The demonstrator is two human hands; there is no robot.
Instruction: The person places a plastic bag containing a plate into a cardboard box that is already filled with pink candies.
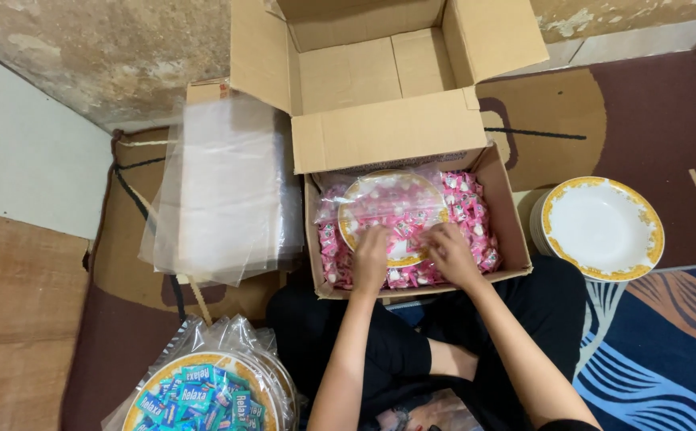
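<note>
Far left, bottom corner: bagged plate of blue sweets [200, 397], wrapped in clear plastic, well apart from both hands. Above it, stack of clear plastic bags [224, 187] lying flat on the rug, just beside the cardboard box [388, 140]. Box open, flaps up, sitting right in front of the crossed legs.

Inside the box: plate of pink sweets [388, 209], round so no real long axis, white with a yellow-gold rim, sealed in clear film, lying flat on a bed of loose pink sweets [467, 211] in small pink-and-white wrappers. Sits just ahead of both hands, away from the body, near edge under the fingertips.

Left hand [370, 259] on the near-left rim, fingers curled down onto the film; can't tell if actually pinching it or just pressing. Right hand [452, 254] on the near-right rim, fingers bent and touching the wrap too, same doubt about a real grip. Both about equally near, one each side of the plate's middle.

Far right: stack of empty plates [601, 227], same gold trim, on the rug just beside the box, untouched
</note>
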